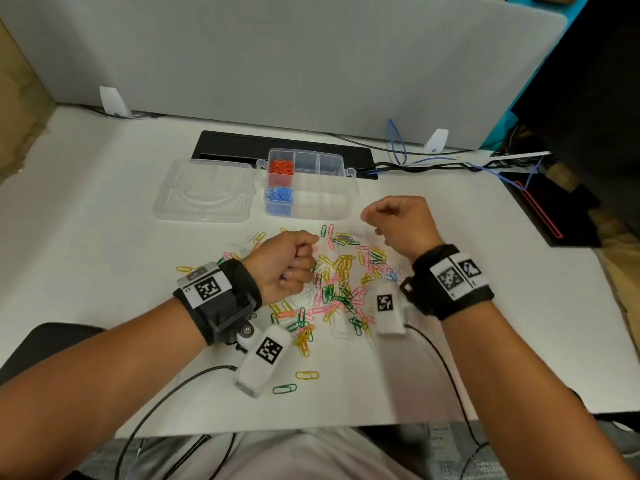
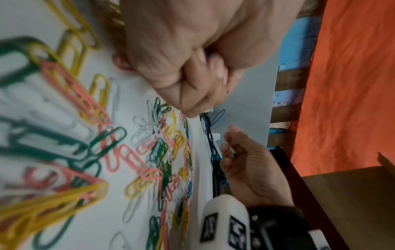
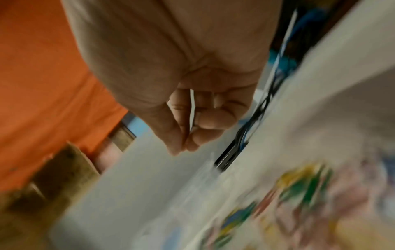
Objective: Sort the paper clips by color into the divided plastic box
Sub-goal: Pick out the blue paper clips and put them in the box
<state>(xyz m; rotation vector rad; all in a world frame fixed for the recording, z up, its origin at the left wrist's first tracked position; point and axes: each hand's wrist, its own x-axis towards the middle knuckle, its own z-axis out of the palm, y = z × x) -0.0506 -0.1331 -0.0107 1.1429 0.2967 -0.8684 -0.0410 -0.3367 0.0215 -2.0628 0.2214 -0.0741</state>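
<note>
Left wrist camera (image 1: 261,358): nearest the lens, a white block with a black-and-white marker, strapped under the left forearm.
Right wrist camera (image 1: 388,308): a like block at the pile's 3 o'clock edge.
Left hand (image 1: 284,265): clenched in a fist over the pile's 9 o'clock edge. A sliver of a blue piece (image 2: 206,55) shows between the curled fingers.
Right hand (image 1: 401,226): raised at the pile's 1 o'clock. Thumb and curled fingers pinch a thin pale clip (image 3: 191,101); the wrist view is blurred.
Paper clip pile (image 1: 339,282): yellow, green, pink and white clips tangled on the white table (image 1: 104,237).
Stray clips: one yellow clip (image 1: 307,375) and one green clip (image 1: 284,389) lie at 6 o'clock from the pile.
Divided box (image 1: 325,202): clear plastic, at 12 o'clock from the pile.
Red clips (image 1: 281,167): in the far left compartment.
Blue clips (image 1: 280,197): in the near left compartment.
Lid (image 1: 204,192): lies flat, touching the box at its 9 o'clock.
Cables (image 1: 433,161): black and blue, at 2 o'clock from the box.
</note>
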